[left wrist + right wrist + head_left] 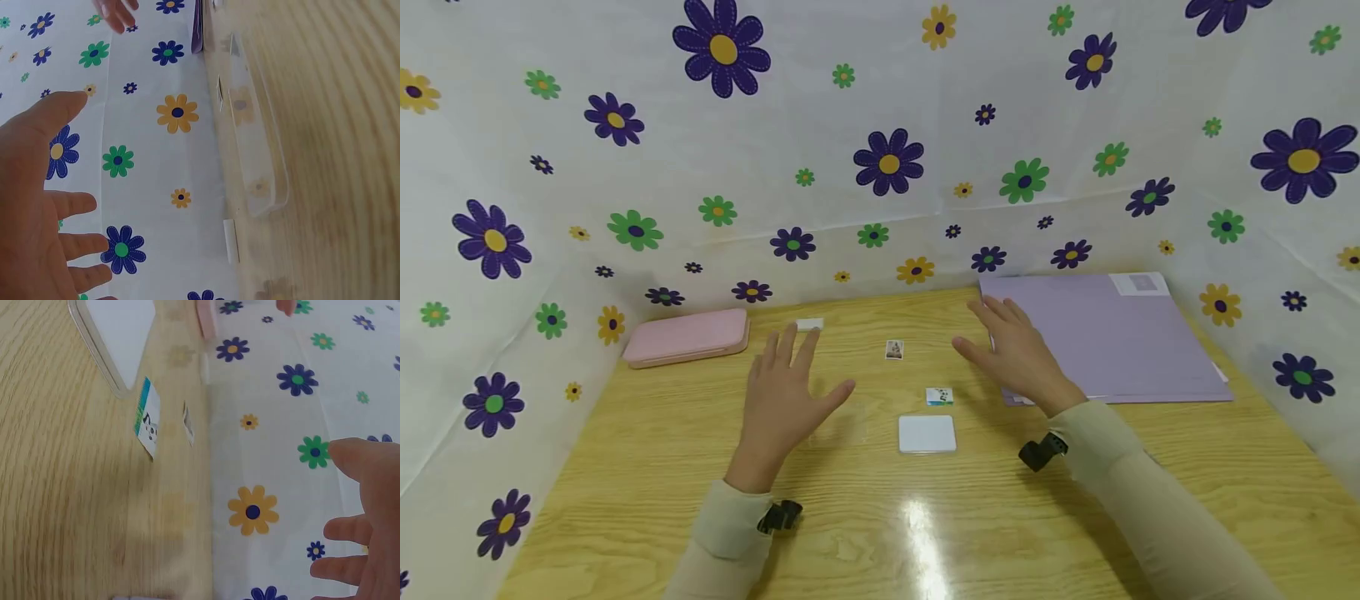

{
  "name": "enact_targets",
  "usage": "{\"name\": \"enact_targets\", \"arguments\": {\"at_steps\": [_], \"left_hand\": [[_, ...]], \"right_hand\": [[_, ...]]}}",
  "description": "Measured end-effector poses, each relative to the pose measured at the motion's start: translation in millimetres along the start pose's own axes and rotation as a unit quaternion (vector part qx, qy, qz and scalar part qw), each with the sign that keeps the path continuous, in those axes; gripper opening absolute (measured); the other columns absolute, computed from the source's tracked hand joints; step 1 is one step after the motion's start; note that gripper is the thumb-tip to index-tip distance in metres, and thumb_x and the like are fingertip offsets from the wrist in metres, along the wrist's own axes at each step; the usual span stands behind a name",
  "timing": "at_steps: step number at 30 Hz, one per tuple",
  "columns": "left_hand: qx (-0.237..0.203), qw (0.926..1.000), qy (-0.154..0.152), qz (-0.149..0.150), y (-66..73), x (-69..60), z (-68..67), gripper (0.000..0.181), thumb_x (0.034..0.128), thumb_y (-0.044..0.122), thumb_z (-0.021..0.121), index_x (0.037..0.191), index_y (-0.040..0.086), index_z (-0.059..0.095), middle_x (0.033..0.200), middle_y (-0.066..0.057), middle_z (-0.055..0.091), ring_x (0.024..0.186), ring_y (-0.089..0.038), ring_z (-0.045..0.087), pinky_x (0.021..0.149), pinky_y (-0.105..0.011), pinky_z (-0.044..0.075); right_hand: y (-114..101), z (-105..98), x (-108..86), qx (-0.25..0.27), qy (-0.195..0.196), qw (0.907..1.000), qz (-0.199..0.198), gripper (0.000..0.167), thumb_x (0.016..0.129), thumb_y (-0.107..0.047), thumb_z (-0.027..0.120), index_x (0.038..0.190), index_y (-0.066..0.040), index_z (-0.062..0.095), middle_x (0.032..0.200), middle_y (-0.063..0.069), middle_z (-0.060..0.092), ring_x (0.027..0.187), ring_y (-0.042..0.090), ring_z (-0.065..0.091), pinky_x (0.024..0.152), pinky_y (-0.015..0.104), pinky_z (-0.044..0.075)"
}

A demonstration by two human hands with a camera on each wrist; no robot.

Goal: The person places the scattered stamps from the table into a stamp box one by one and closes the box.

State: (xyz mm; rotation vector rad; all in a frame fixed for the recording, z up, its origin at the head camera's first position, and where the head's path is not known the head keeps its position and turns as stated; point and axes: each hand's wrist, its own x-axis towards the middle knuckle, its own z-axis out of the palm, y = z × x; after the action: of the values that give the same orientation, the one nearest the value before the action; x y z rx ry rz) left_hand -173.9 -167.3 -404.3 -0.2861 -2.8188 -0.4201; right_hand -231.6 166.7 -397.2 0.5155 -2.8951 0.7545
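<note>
My left hand [782,402] is raised over the table with fingers spread, holding nothing. Just beneath it lies a clear plastic box or lid [259,144], hard to make out in the head view. To its right sits a white rectangular case with a clear rim [927,434]. Behind that case lies a small picture card with a blue-green edge [939,397], and farther back a small stamp-like picture [894,349]. My right hand [1021,357] hovers with spread fingers near the left edge of a purple folder [1120,342], also holding nothing.
A pink zipped case [687,337] lies at the back left. Beyond my left fingertips is a small white block [810,324]. White flowered cloth [820,133] stands behind and on both sides of the wooden table [850,533].
</note>
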Motion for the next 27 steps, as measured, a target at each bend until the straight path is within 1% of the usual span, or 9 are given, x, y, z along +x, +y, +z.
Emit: {"name": "enact_targets", "arguments": {"at_steps": [2, 4, 8, 11, 16, 20, 23, 27], "left_hand": [[-0.014, 0.9998, 0.004, 0.011, 1.9, -0.6, 1.8, 0.091, 0.0859, 0.071, 0.055, 0.153, 0.012, 0.037, 0.157, -0.018, 0.028, 0.143, -0.042, 0.023, 0.107, -0.064, 0.026], [-0.037, 0.9992, -0.001, 0.018, 4.3, -1.1, 3.9, 0.089, 0.0868, 0.069, 0.057, 0.152, 0.011, 0.038, 0.155, -0.017, 0.032, 0.141, -0.041, 0.028, 0.106, -0.062, 0.029], [-0.084, 0.9959, -0.025, 0.022, 9.1, -2.6, 7.9, 0.088, 0.0879, 0.066, 0.058, 0.153, 0.012, 0.036, 0.153, -0.014, 0.036, 0.138, -0.037, 0.035, 0.106, -0.057, 0.032], [-0.103, 0.9938, -0.036, 0.023, 11.8, -4.8, 10.6, 0.088, 0.0874, 0.066, 0.06, 0.153, 0.012, 0.036, 0.151, -0.013, 0.038, 0.137, -0.036, 0.037, 0.106, -0.057, 0.033], [-0.113, 0.992, -0.049, 0.027, 16.0, -7.8, 14.4, 0.086, 0.0869, 0.065, 0.061, 0.151, 0.012, 0.039, 0.149, -0.011, 0.041, 0.135, -0.035, 0.039, 0.105, -0.055, 0.035], [-0.106, 0.9913, -0.066, 0.04, 20.4, -8.9, 16.4, 0.083, 0.0878, 0.061, 0.063, 0.15, 0.012, 0.04, 0.147, -0.01, 0.044, 0.133, -0.033, 0.042, 0.105, -0.052, 0.036], [-0.098, 0.9904, -0.079, 0.057, 23.9, -9.1, 17.1, 0.08, 0.0882, 0.057, 0.066, 0.149, 0.012, 0.041, 0.146, -0.009, 0.046, 0.131, -0.032, 0.044, 0.105, -0.05, 0.037], [-0.09, 0.9882, -0.089, 0.087, 28.4, -8.1, 18.9, 0.076, 0.0878, 0.055, 0.068, 0.147, 0.013, 0.046, 0.142, -0.007, 0.05, 0.128, -0.03, 0.048, 0.103, -0.05, 0.039]], "right_hand": [[-2.0, 4.2, 3.3, 0.016, 0.007, 0.9998, -0.011, 0.076, 0.096, -0.058, 0.052, 0.152, -0.008, 0.038, 0.156, 0.02, 0.03, 0.145, 0.042, 0.018, 0.109, 0.065, 0.02], [-3.6, 8.0, 6.7, 0.026, 0.011, 0.9994, -0.021, 0.073, 0.097, -0.055, 0.053, 0.15, -0.007, 0.041, 0.154, 0.02, 0.034, 0.143, 0.042, 0.023, 0.11, 0.062, 0.022], [-6.2, 14.3, 12.7, 0.041, 0.016, 0.9986, -0.029, 0.066, 0.098, -0.049, 0.056, 0.147, -0.006, 0.046, 0.148, 0.018, 0.042, 0.137, 0.041, 0.032, 0.108, 0.059, 0.027], [-7.4, 18.1, 16.7, 0.054, 0.01, 0.9981, -0.027, 0.062, 0.098, -0.045, 0.058, 0.145, -0.006, 0.047, 0.145, 0.016, 0.045, 0.134, 0.041, 0.036, 0.107, 0.058, 0.029], [-9.9, 23.1, 22.9, 0.109, -0.01, 0.9936, -0.025, 0.057, 0.1, -0.038, 0.058, 0.143, -0.002, 0.049, 0.142, 0.018, 0.048, 0.132, 0.039, 0.04, 0.106, 0.057, 0.031], [-11.1, 27.4, 29.1, 0.158, -0.026, 0.987, -0.016, 0.054, 0.1, -0.033, 0.059, 0.142, -0.001, 0.05, 0.139, 0.021, 0.05, 0.129, 0.039, 0.043, 0.104, 0.056, 0.034], [-11.2, 31.4, 35.1, 0.175, -0.034, 0.984, -0.007, 0.053, 0.1, -0.033, 0.06, 0.142, -0.003, 0.05, 0.138, 0.021, 0.05, 0.126, 0.039, 0.046, 0.102, 0.055, 0.037], [-13.9, 35.9, 42.5, 0.177, -0.04, 0.9833, 0.0, 0.051, 0.099, -0.032, 0.061, 0.141, -0.004, 0.051, 0.136, 0.02, 0.051, 0.122, 0.037, 0.048, 0.1, 0.054, 0.04]]}}
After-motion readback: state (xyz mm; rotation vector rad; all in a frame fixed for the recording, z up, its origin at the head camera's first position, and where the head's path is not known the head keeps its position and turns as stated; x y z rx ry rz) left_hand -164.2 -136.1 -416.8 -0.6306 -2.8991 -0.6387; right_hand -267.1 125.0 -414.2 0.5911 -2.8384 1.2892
